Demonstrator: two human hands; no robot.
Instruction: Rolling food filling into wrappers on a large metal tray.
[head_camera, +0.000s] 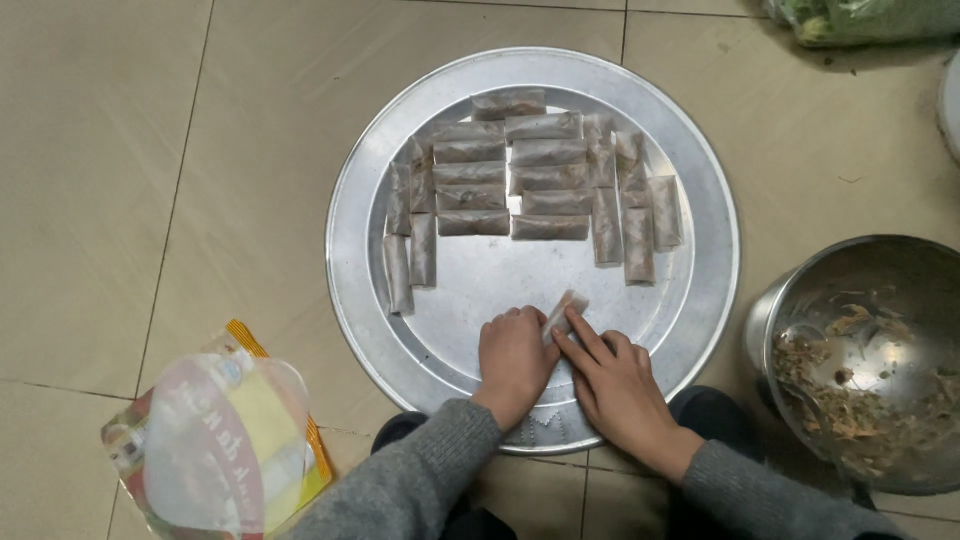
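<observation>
Both hands at lower centre of frame, on the near part of a round metal tray (700, 300). Left hand (513, 358) is curled, fingers together, pressing on one end of a half-rolled rice-paper roll (564, 313). Right hand (615, 378) has index and middle fingers stretched out, close together, on the roll's other side; the rest are tucked.

Step in hand looks like rolling or tucking the wrapper shut. The roll sits tilted, just below the rows of finished rolls (530, 180) in the upper half of the tray. Next move probably needs even pressure from both hands so the thin wrapper doesn't tear.

Steel bowl (800, 290) with leftover filling at right edge. Rice-paper packet (215, 445) at lower left, on tiled floor (120, 200).
</observation>
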